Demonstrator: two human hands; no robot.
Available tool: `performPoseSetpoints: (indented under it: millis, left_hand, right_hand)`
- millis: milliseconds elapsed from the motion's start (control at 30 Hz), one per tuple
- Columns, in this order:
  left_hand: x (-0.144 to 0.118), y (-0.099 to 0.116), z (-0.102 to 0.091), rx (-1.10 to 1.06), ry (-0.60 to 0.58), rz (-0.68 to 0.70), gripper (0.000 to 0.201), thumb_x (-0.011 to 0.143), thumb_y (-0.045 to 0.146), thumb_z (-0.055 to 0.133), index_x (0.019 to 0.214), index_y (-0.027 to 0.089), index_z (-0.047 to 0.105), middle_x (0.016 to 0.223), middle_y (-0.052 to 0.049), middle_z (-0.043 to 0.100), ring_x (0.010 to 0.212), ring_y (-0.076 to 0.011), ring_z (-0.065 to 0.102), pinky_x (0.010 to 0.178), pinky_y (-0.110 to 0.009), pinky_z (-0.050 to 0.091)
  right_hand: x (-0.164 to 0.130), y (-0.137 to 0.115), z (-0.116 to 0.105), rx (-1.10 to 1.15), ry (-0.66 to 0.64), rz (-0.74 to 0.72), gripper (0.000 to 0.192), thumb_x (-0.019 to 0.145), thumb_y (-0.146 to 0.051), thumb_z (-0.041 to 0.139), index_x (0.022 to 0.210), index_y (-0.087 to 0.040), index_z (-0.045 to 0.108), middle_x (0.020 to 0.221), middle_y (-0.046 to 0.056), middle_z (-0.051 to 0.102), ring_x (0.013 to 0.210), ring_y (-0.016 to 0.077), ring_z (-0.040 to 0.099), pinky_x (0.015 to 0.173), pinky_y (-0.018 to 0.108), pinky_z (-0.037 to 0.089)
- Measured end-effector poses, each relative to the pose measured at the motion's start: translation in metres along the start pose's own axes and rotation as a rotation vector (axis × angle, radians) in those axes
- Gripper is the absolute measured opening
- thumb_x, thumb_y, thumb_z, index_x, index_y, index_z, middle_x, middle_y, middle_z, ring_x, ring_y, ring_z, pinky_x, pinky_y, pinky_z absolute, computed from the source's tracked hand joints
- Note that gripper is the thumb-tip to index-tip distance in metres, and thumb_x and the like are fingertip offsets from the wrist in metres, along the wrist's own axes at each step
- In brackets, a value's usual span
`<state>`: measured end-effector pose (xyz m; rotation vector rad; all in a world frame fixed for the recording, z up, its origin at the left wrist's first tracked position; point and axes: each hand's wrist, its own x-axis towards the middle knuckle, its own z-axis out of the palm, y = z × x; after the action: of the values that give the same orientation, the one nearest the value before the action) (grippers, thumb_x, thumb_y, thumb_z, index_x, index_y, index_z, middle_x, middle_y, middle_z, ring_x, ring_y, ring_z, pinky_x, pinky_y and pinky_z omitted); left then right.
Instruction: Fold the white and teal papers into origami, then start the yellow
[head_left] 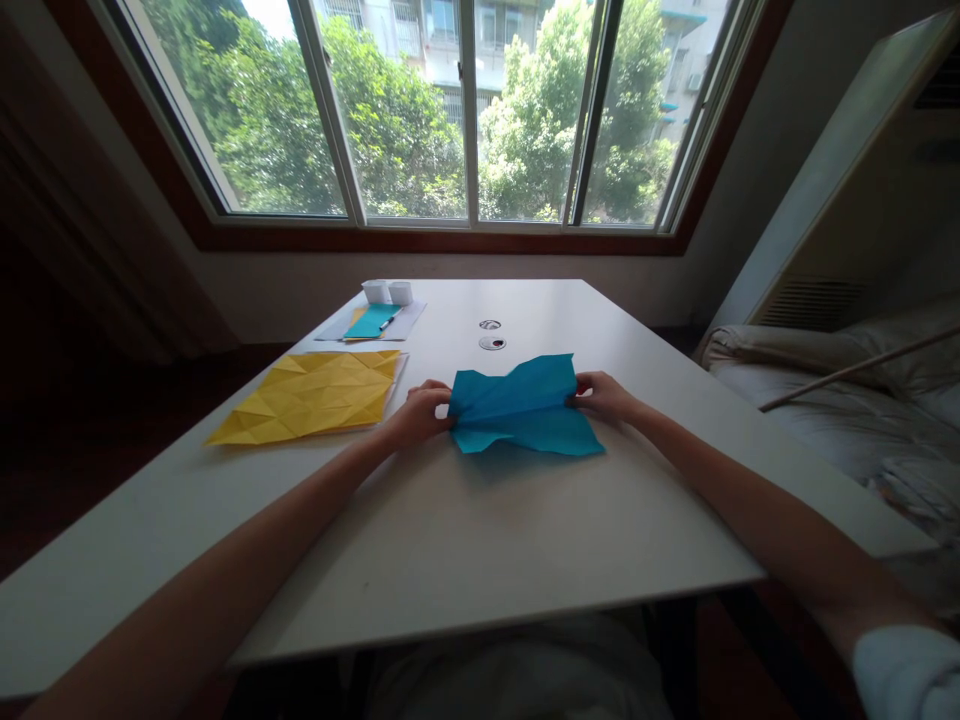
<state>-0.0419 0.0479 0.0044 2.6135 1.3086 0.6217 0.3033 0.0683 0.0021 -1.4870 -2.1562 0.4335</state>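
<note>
In the head view, the creased blue sheet (517, 405) sits mid-frame — my left hand (426, 410) pinching its left edge, my right hand (604, 395) its right. I'd pull lightly and evenly, sparing the creases; exact fingertip placement is hard to make out.

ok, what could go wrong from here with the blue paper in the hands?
1. The creased, thin blue paper sheet is pinched at opposite ends by the left hand and right hand; pulling them apart too hard might tear it.
2. The creased, flat yellow paper sheet lies close to the left forearm; a sideways sweep could shift or crumple it.
</note>
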Motion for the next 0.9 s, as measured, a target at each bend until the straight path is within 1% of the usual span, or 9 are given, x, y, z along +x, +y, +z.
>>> performPoseSetpoints:
  millis: [133, 233, 367, 533, 633, 767, 833, 900]
  left_hand:
    - [-0.001, -0.002, -0.001, 0.029, -0.021, -0.027, 0.019, 0.068, 0.025, 0.062, 0.085, 0.020, 0.067, 0.098, -0.007, 0.064, 0.102, -0.0236, 0.052, 0.089, -0.036, 0.040]
    - [-0.001, -0.003, 0.000, 0.013, -0.025, -0.040, 0.019, 0.069, 0.026, 0.062, 0.086, 0.020, 0.067, 0.099, -0.007, 0.064, 0.101, -0.0229, 0.053, 0.087, -0.035, 0.042]
    - [-0.001, -0.003, 0.002, -0.033, 0.013, -0.038, 0.018, 0.069, 0.023, 0.062, 0.086, 0.019, 0.067, 0.099, -0.007, 0.063, 0.099, -0.0223, 0.053, 0.086, -0.034, 0.043]
    - [-0.001, -0.002, 0.001, -0.040, 0.024, 0.048, 0.013, 0.074, 0.023, 0.059, 0.085, 0.019, 0.066, 0.094, -0.006, 0.066, 0.097, -0.0208, 0.053, 0.085, -0.033, 0.040]
    - [-0.002, 0.000, -0.002, 0.058, 0.003, 0.100, 0.011, 0.075, 0.020, 0.057, 0.082, 0.021, 0.065, 0.091, -0.004, 0.066, 0.097, -0.0217, 0.052, 0.084, -0.036, 0.036]
    - [-0.003, 0.005, -0.006, 0.209, -0.030, 0.214, 0.020, 0.075, 0.015, 0.053, 0.090, 0.024, 0.064, 0.095, -0.003, 0.066, 0.101, -0.0226, 0.049, 0.085, -0.039, 0.029]
    - [-0.003, 0.008, -0.007, 0.236, -0.049, 0.252, 0.025, 0.075, 0.014, 0.052, 0.094, 0.025, 0.063, 0.096, -0.003, 0.065, 0.101, -0.0218, 0.050, 0.085, -0.038, 0.028]
    - [-0.003, 0.011, -0.008, 0.250, -0.069, 0.275, 0.025, 0.075, 0.013, 0.050, 0.095, 0.024, 0.062, 0.096, -0.003, 0.065, 0.098, -0.0205, 0.051, 0.084, -0.036, 0.028]
  right_hand:
    - [0.001, 0.003, 0.000, 0.040, -0.002, -0.061, 0.019, 0.067, -0.031, 0.064, 0.079, -0.017, 0.065, 0.082, 0.003, 0.067, 0.076, 0.0178, 0.059, 0.066, 0.026, 0.045]
    - [0.002, 0.007, 0.001, 0.044, -0.018, -0.078, 0.019, 0.067, -0.032, 0.063, 0.079, -0.017, 0.065, 0.081, 0.002, 0.066, 0.075, 0.0177, 0.059, 0.066, 0.027, 0.045]
    - [0.003, 0.010, 0.002, 0.052, -0.011, -0.104, 0.018, 0.067, -0.032, 0.063, 0.076, -0.017, 0.066, 0.080, 0.003, 0.067, 0.074, 0.0189, 0.060, 0.066, 0.028, 0.045]
    - [0.002, 0.011, 0.000, 0.088, -0.020, -0.141, 0.017, 0.067, -0.032, 0.064, 0.075, -0.017, 0.067, 0.080, 0.004, 0.069, 0.075, 0.0207, 0.061, 0.066, 0.029, 0.046]
    - [0.002, 0.011, 0.000, 0.103, -0.053, -0.162, 0.018, 0.068, -0.031, 0.062, 0.076, -0.016, 0.067, 0.077, 0.004, 0.068, 0.073, 0.0203, 0.061, 0.066, 0.028, 0.046]
    - [0.003, 0.015, 0.002, 0.124, -0.093, -0.207, 0.018, 0.068, -0.021, 0.058, 0.082, -0.017, 0.068, 0.082, 0.003, 0.069, 0.078, 0.0190, 0.061, 0.072, 0.028, 0.046]
    - [0.004, 0.016, 0.002, 0.116, -0.107, -0.231, 0.021, 0.067, -0.015, 0.054, 0.082, -0.018, 0.069, 0.084, 0.003, 0.069, 0.080, 0.0182, 0.061, 0.075, 0.028, 0.046]
    - [0.005, 0.016, 0.002, 0.112, -0.123, -0.249, 0.025, 0.066, -0.011, 0.051, 0.083, -0.018, 0.068, 0.085, 0.004, 0.069, 0.081, 0.0173, 0.061, 0.076, 0.027, 0.046]
